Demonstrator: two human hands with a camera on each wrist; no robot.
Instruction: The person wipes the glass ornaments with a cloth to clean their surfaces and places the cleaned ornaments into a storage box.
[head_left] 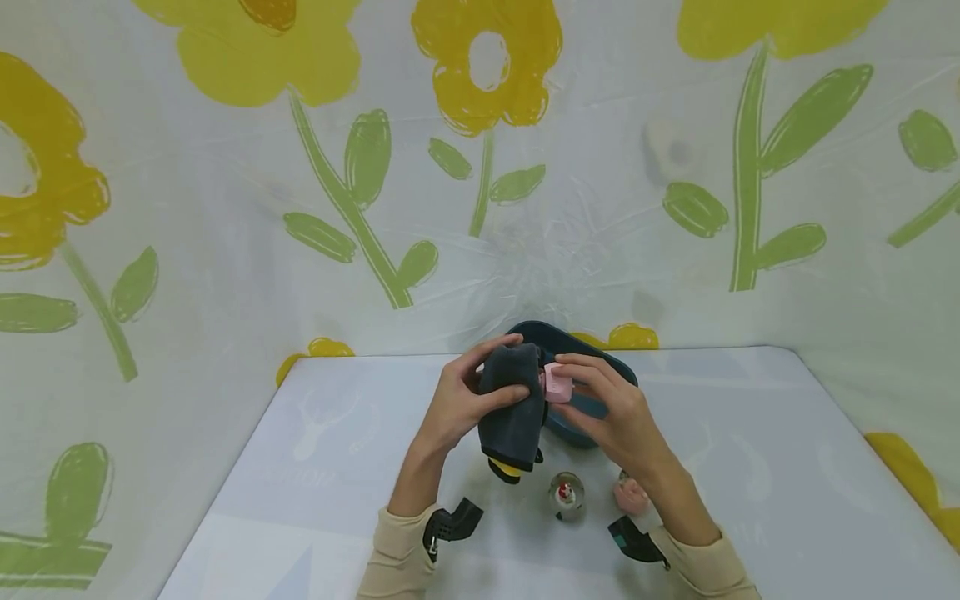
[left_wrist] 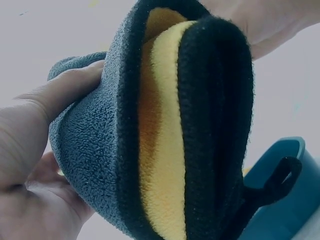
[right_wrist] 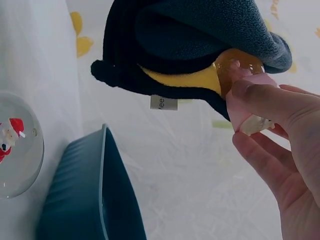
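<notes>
My left hand (head_left: 459, 398) grips a folded towel (head_left: 510, 429), dark grey-blue on one side, yellow on the other, with a black edge. The thumb lies across the grey face, and the towel's folds hang down. In my right hand (head_left: 621, 408) is a small snow globe with a pink base (head_left: 558, 383), pinched between thumb and fingers. The right wrist view shows its clear ball (right_wrist: 227, 70) tucked into the towel's fold against the yellow side. A black hanging loop (left_wrist: 280, 185) and a small white label (right_wrist: 164, 103) stick out from the towel's edge.
Behind the hands stands a dark blue-green basin (head_left: 618, 367). Nearer on the white table (head_left: 315, 467) are a clear glass ball with a red and white figure (head_left: 566, 493) and a pink object (head_left: 630, 497) by the right wrist. A flower-patterned sheet (head_left: 585, 233) rises behind the table.
</notes>
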